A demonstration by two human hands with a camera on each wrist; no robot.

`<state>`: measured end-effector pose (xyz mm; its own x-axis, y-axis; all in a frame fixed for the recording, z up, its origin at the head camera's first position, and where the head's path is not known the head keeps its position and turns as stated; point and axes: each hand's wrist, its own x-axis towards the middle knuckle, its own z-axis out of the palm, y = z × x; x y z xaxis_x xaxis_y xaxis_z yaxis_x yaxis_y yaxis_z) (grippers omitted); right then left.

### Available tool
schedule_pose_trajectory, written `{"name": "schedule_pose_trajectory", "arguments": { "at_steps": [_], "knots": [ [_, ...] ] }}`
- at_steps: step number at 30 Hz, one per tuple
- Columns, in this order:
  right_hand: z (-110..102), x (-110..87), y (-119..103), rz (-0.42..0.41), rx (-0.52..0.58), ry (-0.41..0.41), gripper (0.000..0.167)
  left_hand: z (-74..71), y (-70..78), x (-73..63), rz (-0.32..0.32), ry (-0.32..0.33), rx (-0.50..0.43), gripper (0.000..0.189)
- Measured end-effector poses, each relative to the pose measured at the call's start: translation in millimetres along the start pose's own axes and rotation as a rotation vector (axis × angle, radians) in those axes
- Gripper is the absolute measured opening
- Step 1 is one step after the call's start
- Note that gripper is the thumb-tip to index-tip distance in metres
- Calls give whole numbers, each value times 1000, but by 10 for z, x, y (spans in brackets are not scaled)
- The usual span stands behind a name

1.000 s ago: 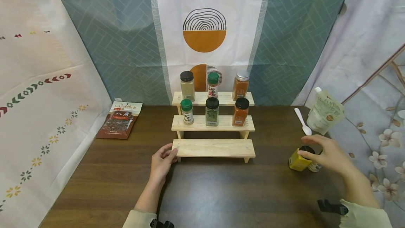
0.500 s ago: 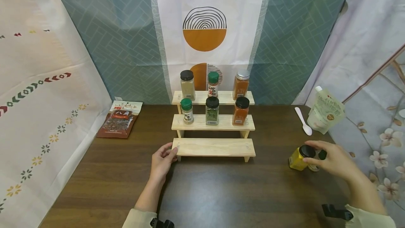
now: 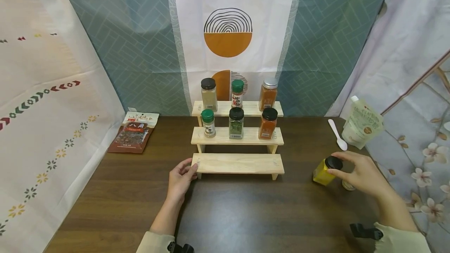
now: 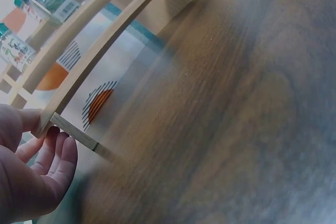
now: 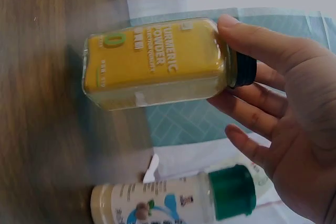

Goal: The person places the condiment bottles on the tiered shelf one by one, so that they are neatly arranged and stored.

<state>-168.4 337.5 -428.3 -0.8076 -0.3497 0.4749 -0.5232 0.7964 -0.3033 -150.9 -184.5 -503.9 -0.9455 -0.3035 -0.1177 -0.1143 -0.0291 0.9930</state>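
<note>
In the head view my right hand [image 3: 362, 173] pinches a turmeric powder jar [image 3: 324, 171] near its black lid. The right wrist view shows its yellow label, with thumb and fingers on opposite sides of the neck. Close beside it stands a green-capped spice bottle [image 5: 157, 203], mostly covered by the hand in the head view. My left hand [image 3: 181, 179] grips the left end of the lowest step of a three-tier wooden rack [image 3: 239, 163]. Its thumb lies on top, as the left wrist view also shows, with the fingers curled beneath.
Several spice jars, including a green herb jar [image 3: 236, 124] and an orange powder jar [image 3: 268, 124], stand on the rack's upper two tiers. A brown star anise packet [image 3: 133, 132] lies at left. A white spoon [image 3: 337, 135] and a spouted pouch [image 3: 362, 123] are at back right.
My right hand has closed on the turmeric jar and moved it slightly left, away from the green-capped bottle. The left hand has stayed on the rack.
</note>
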Motion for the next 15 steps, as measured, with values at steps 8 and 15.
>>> {"name": "schedule_pose_trajectory", "arguments": {
  "at_steps": [8, 15],
  "knots": [
    [28, 155, -159, -32, 71, 15, 50, 2, 8, -13, 18, 0, -8, 38],
    [80, 350, -324, -96, 100, 26, 50, 3, -7, -8, 15, 1, -8, 38]
  ]
}}
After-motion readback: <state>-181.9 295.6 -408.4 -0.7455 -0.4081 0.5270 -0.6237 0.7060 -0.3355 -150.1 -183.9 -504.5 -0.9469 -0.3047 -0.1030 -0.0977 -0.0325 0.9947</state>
